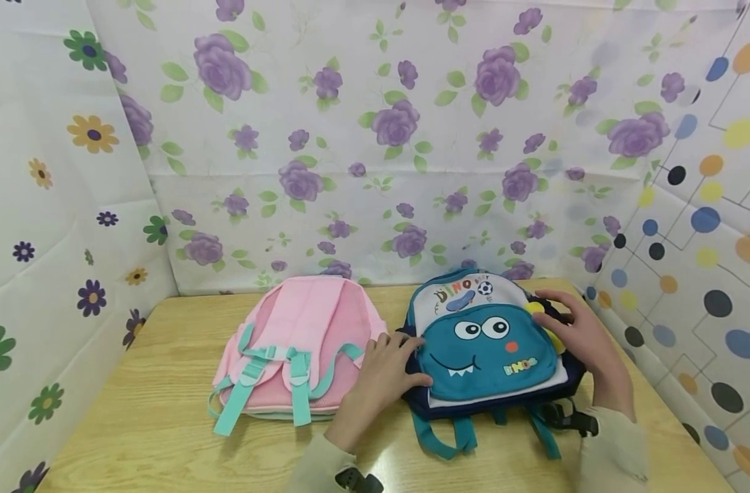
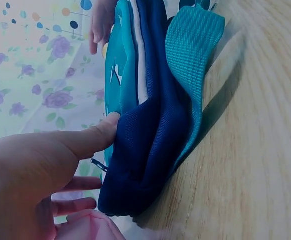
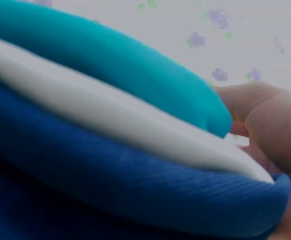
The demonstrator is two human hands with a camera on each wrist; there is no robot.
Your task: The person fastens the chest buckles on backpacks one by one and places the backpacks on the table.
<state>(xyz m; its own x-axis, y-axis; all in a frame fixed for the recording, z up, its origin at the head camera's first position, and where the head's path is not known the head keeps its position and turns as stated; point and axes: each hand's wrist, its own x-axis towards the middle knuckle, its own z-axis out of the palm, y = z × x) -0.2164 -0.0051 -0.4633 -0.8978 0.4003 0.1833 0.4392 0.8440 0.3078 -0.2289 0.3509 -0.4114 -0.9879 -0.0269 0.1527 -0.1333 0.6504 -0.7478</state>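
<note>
A teal, white and navy dinosaur backpack [image 1: 473, 370] lies face up on the table, its teal straps [image 1: 433, 438] towards me. My left hand [image 1: 384, 373] is at its left side, thumb [image 2: 105, 127] touching the navy edge, the other fingers spread beside a zip pull [image 2: 99, 165]. At the right side, my right hand [image 1: 587, 335] reaches round the yellow spikes [image 1: 550, 329], index finger and thumb apart; part of it is hidden behind the bag in the right wrist view. Left of it lies a pink backpack [image 1: 307, 308], its mint straps [image 1: 301, 387] facing up.
The wooden table [image 1: 165, 383] carries both backpacks, set close together. A purple-flowered cloth [image 1: 350, 137] hangs behind it. Patterned cloths enclose the left and right sides, the dotted one [image 1: 689, 287] close to my right hand.
</note>
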